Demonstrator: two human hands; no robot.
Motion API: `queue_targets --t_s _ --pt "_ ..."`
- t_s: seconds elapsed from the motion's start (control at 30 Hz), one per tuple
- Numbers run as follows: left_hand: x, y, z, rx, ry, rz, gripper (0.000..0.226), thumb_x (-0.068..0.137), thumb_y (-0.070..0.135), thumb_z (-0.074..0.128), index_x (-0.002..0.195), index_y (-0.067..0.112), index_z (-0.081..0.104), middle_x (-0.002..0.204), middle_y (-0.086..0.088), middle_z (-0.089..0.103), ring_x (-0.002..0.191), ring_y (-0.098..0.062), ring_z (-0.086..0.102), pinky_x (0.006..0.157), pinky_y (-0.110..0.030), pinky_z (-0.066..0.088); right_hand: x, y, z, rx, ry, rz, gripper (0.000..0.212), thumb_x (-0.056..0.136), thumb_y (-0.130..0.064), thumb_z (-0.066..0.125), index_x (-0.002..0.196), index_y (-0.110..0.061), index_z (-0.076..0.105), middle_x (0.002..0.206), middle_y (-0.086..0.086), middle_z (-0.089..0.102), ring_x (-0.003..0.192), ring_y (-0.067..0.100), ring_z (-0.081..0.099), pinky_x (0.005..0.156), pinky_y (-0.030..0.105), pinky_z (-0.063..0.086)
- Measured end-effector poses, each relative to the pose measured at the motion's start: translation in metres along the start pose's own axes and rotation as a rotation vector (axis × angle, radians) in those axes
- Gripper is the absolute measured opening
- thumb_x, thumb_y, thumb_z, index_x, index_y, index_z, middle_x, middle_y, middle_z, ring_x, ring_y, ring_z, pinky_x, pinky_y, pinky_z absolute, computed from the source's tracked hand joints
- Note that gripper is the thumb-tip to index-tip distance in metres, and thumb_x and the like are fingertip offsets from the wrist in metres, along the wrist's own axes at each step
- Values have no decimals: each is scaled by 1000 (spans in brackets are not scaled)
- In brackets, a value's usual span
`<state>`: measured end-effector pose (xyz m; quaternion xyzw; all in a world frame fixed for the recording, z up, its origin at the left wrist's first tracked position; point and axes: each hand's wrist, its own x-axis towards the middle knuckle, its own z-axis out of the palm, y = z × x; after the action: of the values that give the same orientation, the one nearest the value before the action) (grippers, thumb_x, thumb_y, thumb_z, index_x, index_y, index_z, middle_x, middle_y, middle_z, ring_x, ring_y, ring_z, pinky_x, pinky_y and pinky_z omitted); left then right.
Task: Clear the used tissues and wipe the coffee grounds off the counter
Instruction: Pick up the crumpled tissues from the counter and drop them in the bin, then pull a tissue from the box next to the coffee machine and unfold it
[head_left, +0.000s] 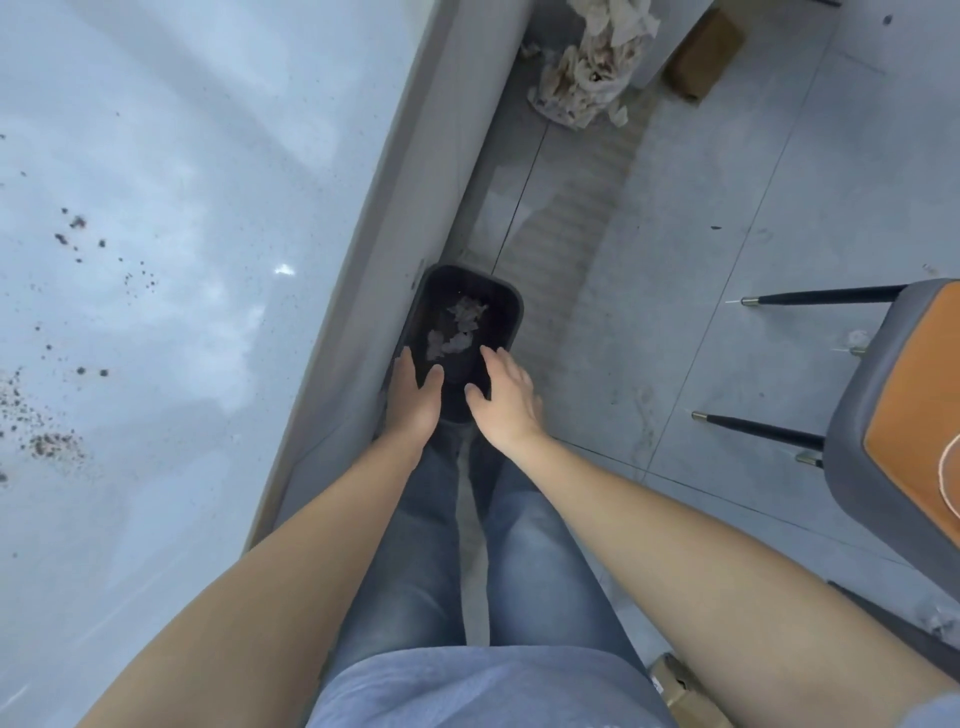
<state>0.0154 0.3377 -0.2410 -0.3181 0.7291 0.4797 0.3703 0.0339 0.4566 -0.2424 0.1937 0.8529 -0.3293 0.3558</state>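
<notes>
both hands hang low over the near end of the black bin (462, 317) on the floor, palms down and fingers spread, holding nothing. the left hand (413, 397) is at the bin's near-left rim, hard by the face of the table; the right hand (506, 395) is at the near-right rim, with a dark gap between them. crumpled tissues (460, 327) already lie in the bottom of the bin, just beyond the fingertips.

what matters next lies the other way. the coffee grounds (52, 441) are up on the table (182, 156), well off to the left of both hands and higher, scattered in loose clumps and specks toward its left side, with a denser patch low down at the left edge of view and another cluster (78, 228) farther up. the scatter runs roughly along the table's length, parallel to its front edge. the left hand is plainly the nearer one, so i'd judge it the natural one to wipe, though no cloth is in view.

a heap of stained paper (587, 67) sits on the floor farther along, well apart from the bin.
</notes>
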Motion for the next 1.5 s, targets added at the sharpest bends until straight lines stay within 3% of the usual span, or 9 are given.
queue_targets --t_s 0.17,0.37,0.73,0.83,0.93,1.03,1.23,1.33,1.5 --pt "-8 -3 12 186 -62 180 60 99 31 36 150 19 6 161 -1 4 147 -16 2 120 -42 6 -5 6 1 -86 97 -68 59 96 -31 43 150 -24 19 161 1 9 147 22 8 117 49 13" --pt "-30 -9 23 443 -114 411 59 99 33 36 150 17 10 160 -5 8 148 -19 1 118 -50 8 -20 21 -6 -159 153 -117 62 96 -25 44 150 -27 15 161 -2 5 147 20 3 118 52 10" --pt "-112 20 17 605 1 723 58 99 40 33 150 29 7 160 7 2 147 -12 -4 119 -41 4 -76 8 -66 -197 286 -291 57 100 -30 37 151 -28 13 161 -6 2 148 14 -1 120 45 3" --pt "-136 52 1 661 78 831 59 99 40 32 149 30 3 159 10 -3 146 -9 -7 119 -37 1 -84 -20 -98 -232 331 -395 57 99 -31 38 151 -29 14 161 -7 1 147 12 -3 120 45 2" --pt "-186 70 -35 718 342 962 63 98 42 31 144 35 -11 154 14 -14 145 -10 -14 118 -35 -7 -115 -62 -131 -305 408 -641 59 98 -34 37 151 -30 10 161 -8 -1 147 12 -6 119 45 -1" --pt "-189 65 -60 826 467 903 65 97 47 27 140 38 -21 154 13 -21 144 -11 -20 118 -37 -12 -113 -76 -139 -306 432 -661 60 97 -38 33 151 -32 7 161 -9 -5 147 10 -10 118 43 -5" --pt "-250 112 -142 737 853 871 68 97 49 25 142 34 -24 152 13 -29 139 -10 -31 115 -39 -17 -146 -169 -190 -363 535 -909 61 98 -39 31 150 -35 1 159 -12 -13 143 7 -20 112 39 -18" --pt "-272 129 -166 665 955 860 68 97 48 27 141 35 -23 151 14 -28 139 -10 -29 115 -39 -17 -163 -196 -194 -389 534 -1013 61 98 -40 31 150 -36 -2 155 -16 -20 143 6 -21 115 41 -16" --pt "-301 145 -199 643 1078 858 65 96 49 25 142 35 -19 151 14 -26 139 -10 -29 114 -39 -17 -191 -242 -200 -382 537 -1160 61 98 -38 35 150 -37 3 159 -14 -11 143 5 -19 117 44 -10"
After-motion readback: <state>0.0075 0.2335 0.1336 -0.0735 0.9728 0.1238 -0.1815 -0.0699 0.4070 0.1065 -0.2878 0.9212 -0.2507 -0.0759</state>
